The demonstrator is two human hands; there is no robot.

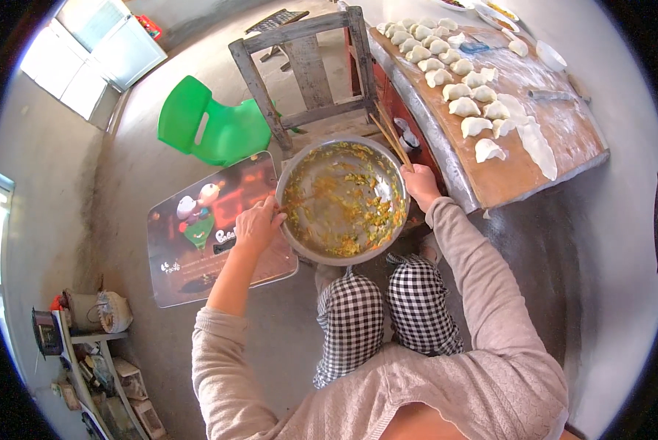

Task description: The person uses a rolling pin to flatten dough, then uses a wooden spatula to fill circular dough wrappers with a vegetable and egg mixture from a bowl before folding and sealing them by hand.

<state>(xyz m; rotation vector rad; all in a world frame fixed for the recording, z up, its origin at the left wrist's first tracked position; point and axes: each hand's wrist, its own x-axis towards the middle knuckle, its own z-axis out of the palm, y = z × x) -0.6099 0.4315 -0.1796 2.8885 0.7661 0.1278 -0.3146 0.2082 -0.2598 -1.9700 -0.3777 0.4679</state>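
Note:
In front of my knees is a wide stainless-steel bowl [334, 181], its inside smeared with chopped yellow-green and orange filling [381, 217], thickest along the lower right. My left hand [258, 224] grips the left rim, thumb at the edge. A thin brownish streak runs from there into the bowl; whether it is a utensil or a reflection is unclear. On the opposite side, my right hand [421, 186] holds the rim together with wooden chopsticks [393, 138], which point up and away outside the bowl.
Rows of dumplings [464, 107] lie on a floured wooden board [488, 187] to the right, with a dough strip [537, 147] and rolling pin [552, 94]. A wooden chair [308, 71] stands ahead. Left are a green plastic chair [216, 124], a printed folding tabletop [219, 231] and a shelf [106, 368].

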